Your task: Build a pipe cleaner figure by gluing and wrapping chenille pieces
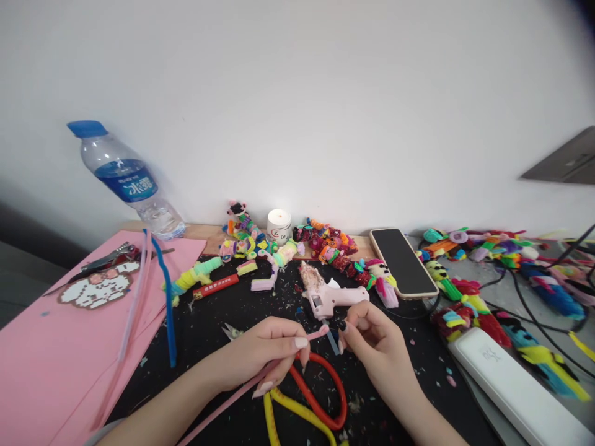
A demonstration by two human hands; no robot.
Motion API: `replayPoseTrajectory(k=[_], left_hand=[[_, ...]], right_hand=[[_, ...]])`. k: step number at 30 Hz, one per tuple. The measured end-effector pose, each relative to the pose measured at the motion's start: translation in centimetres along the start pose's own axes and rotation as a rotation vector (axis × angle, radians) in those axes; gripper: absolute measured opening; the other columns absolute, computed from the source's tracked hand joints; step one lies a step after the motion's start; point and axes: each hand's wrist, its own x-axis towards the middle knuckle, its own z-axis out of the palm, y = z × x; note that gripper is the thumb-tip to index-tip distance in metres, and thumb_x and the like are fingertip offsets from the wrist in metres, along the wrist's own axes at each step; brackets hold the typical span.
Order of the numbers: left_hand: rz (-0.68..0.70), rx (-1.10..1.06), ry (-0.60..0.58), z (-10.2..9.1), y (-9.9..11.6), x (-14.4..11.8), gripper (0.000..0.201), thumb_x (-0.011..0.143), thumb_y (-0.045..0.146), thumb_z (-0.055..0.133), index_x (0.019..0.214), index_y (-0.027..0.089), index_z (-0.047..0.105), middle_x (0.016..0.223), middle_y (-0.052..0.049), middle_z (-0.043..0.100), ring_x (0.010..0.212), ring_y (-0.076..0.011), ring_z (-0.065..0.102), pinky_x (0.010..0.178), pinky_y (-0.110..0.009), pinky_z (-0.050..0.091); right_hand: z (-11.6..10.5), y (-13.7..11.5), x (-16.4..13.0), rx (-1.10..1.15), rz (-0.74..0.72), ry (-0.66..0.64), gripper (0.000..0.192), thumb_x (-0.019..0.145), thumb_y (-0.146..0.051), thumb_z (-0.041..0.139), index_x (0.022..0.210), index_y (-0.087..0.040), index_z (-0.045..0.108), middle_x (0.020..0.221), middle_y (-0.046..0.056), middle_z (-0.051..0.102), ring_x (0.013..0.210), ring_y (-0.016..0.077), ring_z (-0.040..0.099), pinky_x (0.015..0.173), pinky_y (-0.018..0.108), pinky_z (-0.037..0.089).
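Note:
My left hand [274, 350] is closed on a pink pipe cleaner [318, 334], whose tip is curled into a small loop pointing right. The pipe cleaner's long tail runs down to the lower left. Just right of the loop, my right hand [376, 341] is closed in a pinch. A small dark spot shows at its thumb and fingertips; I cannot tell what it is. Behind the hands lies a pale pink glue gun [332, 297] with a clear glue stick [333, 341] sticking out. Scissors with red and yellow handles [341, 396] rest beneath my left hand.
Pink sheets [41, 359] on the left carry pipe cleaners [166, 297] and a tool. A water bottle [125, 173] leans on the wall. Pipe-cleaner figures [199, 275], a white candle-like cup [279, 224] and a phone [403, 263] stand behind. Right are cables and a white case [515, 384].

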Motion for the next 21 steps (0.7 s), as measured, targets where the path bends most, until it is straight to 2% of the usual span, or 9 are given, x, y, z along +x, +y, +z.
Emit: replayPoseTrajectory(k=[4, 10, 17, 21], left_hand=[[-0.006, 0.006, -0.002, -0.02, 0.02, -0.02, 0.025, 0.087, 0.03, 0.05, 0.071, 0.012, 0.056, 0.032, 0.008, 0.044, 0.022, -0.0029, 0.028, 0.028, -0.015, 0.019], [0.008, 0.008, 0.009, -0.07, -0.09, 0.0, 0.025, 0.086, 0.031, 0.051, 0.07, 0.012, 0.057, 0.031, 0.008, 0.043, 0.021, -0.003, 0.028, 0.028, -0.015, 0.019], [0.026, -0.011, -0.009, -0.14, -0.19, 0.04, 0.025, 0.086, 0.031, 0.051, 0.071, 0.012, 0.056, 0.032, 0.008, 0.044, 0.022, -0.0029, 0.029, 0.029, -0.014, 0.021], [0.032, -0.016, -0.001, -0.27, -0.42, 0.03, 0.025, 0.087, 0.03, 0.05, 0.071, 0.012, 0.057, 0.032, 0.008, 0.043, 0.022, -0.003, 0.029, 0.029, -0.014, 0.021]], right_hand=[[-0.02, 0.12, 0.02, -0.005, -0.009, 0.054, 0.017, 0.078, -0.021, 0.057, 0.067, -0.02, 0.044, 0.056, -0.007, 0.041, 0.049, 0.0076, 0.038, 0.046, 0.019, 0.029], [-0.2, 0.68, -0.05, 0.071, 0.048, 0.033, 0.016, 0.08, -0.021, 0.054, 0.071, -0.021, 0.041, 0.058, -0.008, 0.033, 0.047, 0.0063, 0.029, 0.043, 0.019, 0.024], [-0.09, 0.36, -0.15, 0.143, 0.054, 0.04, 0.019, 0.083, -0.024, 0.055, 0.072, -0.021, 0.04, 0.054, -0.009, 0.04, 0.046, 0.0056, 0.036, 0.044, 0.018, 0.027], [-0.02, 0.43, -0.22, 0.195, 0.065, 0.046, 0.019, 0.084, -0.026, 0.054, 0.073, -0.021, 0.039, 0.052, -0.009, 0.044, 0.043, 0.0054, 0.034, 0.041, 0.017, 0.025]])
